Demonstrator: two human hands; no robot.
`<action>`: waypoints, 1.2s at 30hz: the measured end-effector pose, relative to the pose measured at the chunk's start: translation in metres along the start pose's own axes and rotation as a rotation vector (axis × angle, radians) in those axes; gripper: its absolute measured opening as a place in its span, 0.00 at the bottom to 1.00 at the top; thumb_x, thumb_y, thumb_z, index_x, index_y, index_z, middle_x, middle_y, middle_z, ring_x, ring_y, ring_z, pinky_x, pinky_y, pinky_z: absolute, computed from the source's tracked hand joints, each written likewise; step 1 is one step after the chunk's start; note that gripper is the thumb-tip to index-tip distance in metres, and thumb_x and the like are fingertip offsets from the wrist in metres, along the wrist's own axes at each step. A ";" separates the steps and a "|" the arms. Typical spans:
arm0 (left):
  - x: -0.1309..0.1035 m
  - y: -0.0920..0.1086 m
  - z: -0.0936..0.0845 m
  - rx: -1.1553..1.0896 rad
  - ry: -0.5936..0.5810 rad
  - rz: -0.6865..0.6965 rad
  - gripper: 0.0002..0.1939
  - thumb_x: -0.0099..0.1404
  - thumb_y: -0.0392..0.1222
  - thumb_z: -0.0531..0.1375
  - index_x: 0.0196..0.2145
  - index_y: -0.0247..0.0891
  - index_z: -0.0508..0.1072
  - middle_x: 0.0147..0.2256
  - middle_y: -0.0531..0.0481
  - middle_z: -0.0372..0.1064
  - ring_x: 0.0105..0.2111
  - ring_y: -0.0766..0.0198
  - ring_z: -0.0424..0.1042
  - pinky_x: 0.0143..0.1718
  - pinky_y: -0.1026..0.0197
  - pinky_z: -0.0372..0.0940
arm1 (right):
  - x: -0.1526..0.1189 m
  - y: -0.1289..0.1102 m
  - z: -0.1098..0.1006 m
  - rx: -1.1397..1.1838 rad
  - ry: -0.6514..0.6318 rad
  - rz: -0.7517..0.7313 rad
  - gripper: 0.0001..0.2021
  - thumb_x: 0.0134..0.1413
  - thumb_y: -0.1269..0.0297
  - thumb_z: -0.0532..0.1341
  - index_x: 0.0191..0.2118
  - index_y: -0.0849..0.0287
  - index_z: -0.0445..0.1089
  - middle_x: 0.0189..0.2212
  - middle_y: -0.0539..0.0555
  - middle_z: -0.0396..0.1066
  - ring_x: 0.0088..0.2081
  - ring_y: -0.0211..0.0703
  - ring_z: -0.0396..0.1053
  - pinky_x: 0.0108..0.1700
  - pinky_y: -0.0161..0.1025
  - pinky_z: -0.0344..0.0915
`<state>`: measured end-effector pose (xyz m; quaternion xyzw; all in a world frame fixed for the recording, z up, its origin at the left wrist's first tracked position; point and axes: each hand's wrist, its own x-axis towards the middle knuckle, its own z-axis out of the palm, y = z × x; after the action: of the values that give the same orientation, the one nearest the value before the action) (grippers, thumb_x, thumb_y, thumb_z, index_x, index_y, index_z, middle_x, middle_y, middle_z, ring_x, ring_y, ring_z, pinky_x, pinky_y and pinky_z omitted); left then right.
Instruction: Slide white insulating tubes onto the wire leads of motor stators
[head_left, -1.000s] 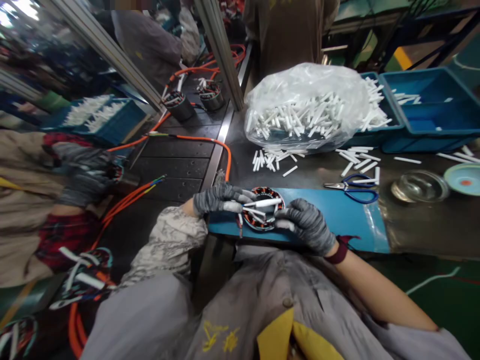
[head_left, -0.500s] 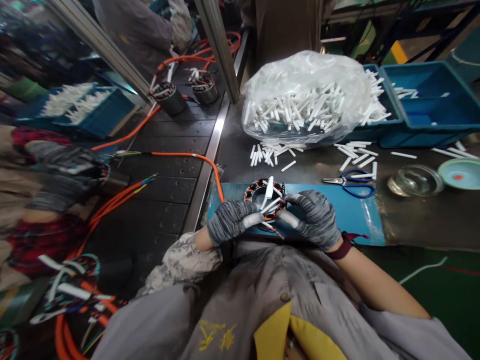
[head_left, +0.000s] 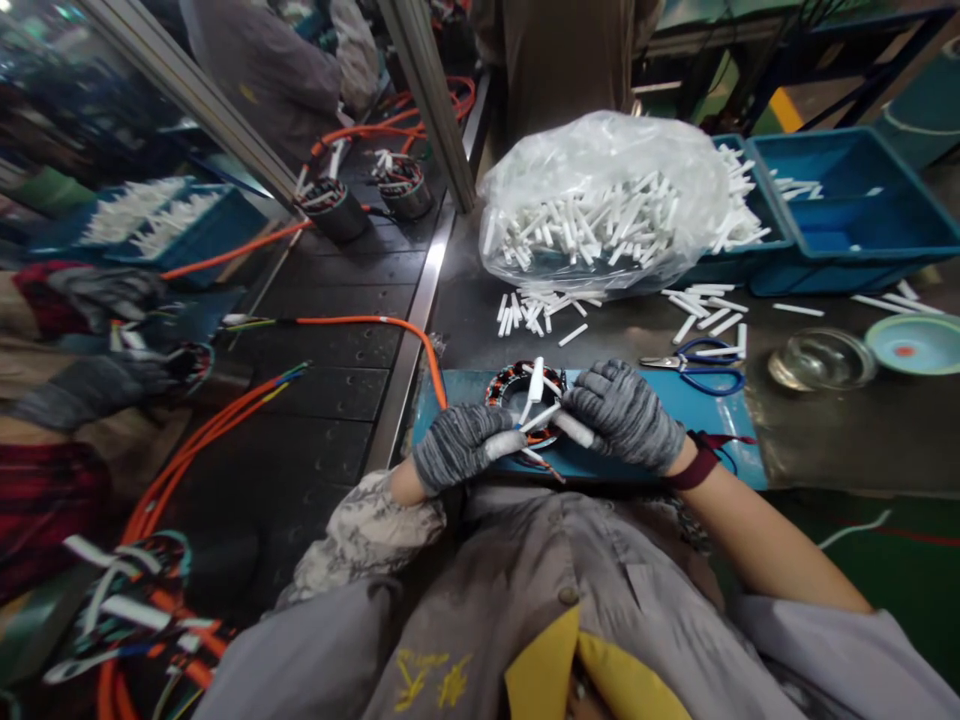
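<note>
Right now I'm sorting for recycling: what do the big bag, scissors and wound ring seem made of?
Bag: likely thin glossy plastic, clear and crinkled.
Scissors: metal blades, by their shine; smooth blue handles, probably plastic.
Wound ring: perhaps copper windings, by their orange; finish and core unclear.

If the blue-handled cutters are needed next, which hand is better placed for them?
Probably the right hand: the cutters lie beyond it, to its right. The left hand is farther away, near the wound ring.
</note>
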<state>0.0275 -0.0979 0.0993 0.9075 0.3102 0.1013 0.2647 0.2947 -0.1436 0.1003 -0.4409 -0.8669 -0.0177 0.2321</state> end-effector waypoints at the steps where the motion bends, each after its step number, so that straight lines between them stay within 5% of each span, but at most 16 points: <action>1: 0.000 0.000 0.000 0.012 0.010 -0.004 0.21 0.77 0.54 0.54 0.43 0.38 0.82 0.39 0.45 0.82 0.40 0.58 0.81 0.45 0.59 0.74 | -0.002 0.001 0.001 0.022 0.004 0.040 0.21 0.72 0.52 0.52 0.36 0.58 0.77 0.29 0.58 0.73 0.33 0.47 0.65 0.36 0.44 0.54; 6: -0.002 0.000 0.003 0.034 0.051 0.023 0.19 0.77 0.53 0.56 0.46 0.39 0.82 0.41 0.44 0.82 0.42 0.58 0.81 0.46 0.58 0.75 | -0.031 0.022 -0.005 0.102 -0.066 0.327 0.24 0.68 0.41 0.56 0.45 0.56 0.79 0.35 0.59 0.78 0.37 0.52 0.73 0.41 0.46 0.66; 10: -0.004 -0.004 0.008 0.093 0.115 0.070 0.20 0.76 0.55 0.56 0.46 0.39 0.82 0.40 0.44 0.82 0.41 0.57 0.82 0.45 0.56 0.77 | -0.070 0.073 -0.016 -0.177 -0.205 0.753 0.22 0.71 0.55 0.50 0.56 0.58 0.75 0.49 0.64 0.78 0.46 0.57 0.76 0.51 0.53 0.71; 12: -0.004 -0.005 0.009 0.108 0.157 0.109 0.21 0.77 0.55 0.55 0.46 0.39 0.82 0.40 0.44 0.82 0.41 0.57 0.82 0.45 0.56 0.77 | -0.087 0.095 -0.019 -0.249 -0.251 0.814 0.22 0.68 0.65 0.48 0.58 0.60 0.74 0.54 0.67 0.76 0.49 0.60 0.75 0.52 0.55 0.72; 16: -0.003 -0.004 0.009 0.136 0.211 0.187 0.23 0.78 0.54 0.52 0.46 0.38 0.82 0.40 0.44 0.82 0.41 0.58 0.82 0.44 0.59 0.76 | -0.102 0.113 -0.020 -0.302 -0.324 0.747 0.25 0.67 0.70 0.46 0.62 0.61 0.71 0.62 0.68 0.71 0.58 0.62 0.71 0.58 0.58 0.69; 21: -0.004 -0.004 0.010 0.135 0.216 0.145 0.21 0.77 0.54 0.54 0.45 0.39 0.82 0.39 0.45 0.82 0.39 0.59 0.82 0.42 0.60 0.75 | -0.101 0.114 -0.026 -0.395 -0.428 0.637 0.24 0.69 0.66 0.47 0.64 0.58 0.69 0.57 0.67 0.75 0.48 0.59 0.75 0.49 0.56 0.72; 27: -0.004 -0.009 0.013 0.088 0.199 0.105 0.19 0.76 0.53 0.57 0.43 0.39 0.82 0.39 0.43 0.82 0.38 0.56 0.82 0.42 0.57 0.77 | -0.100 0.112 -0.026 -0.401 -0.405 0.589 0.22 0.71 0.67 0.47 0.63 0.57 0.69 0.58 0.65 0.74 0.53 0.57 0.74 0.53 0.54 0.70; 36: -0.002 -0.007 0.013 0.132 0.281 0.187 0.21 0.77 0.54 0.54 0.42 0.39 0.82 0.37 0.45 0.82 0.35 0.57 0.82 0.39 0.58 0.76 | -0.086 0.138 -0.024 -0.343 -0.572 0.553 0.25 0.68 0.67 0.48 0.67 0.59 0.65 0.48 0.68 0.76 0.43 0.55 0.74 0.49 0.52 0.68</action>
<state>0.0270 -0.0995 0.0840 0.9246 0.2644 0.2307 0.1481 0.4539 -0.1306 0.0619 -0.6758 -0.7301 0.0243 -0.0979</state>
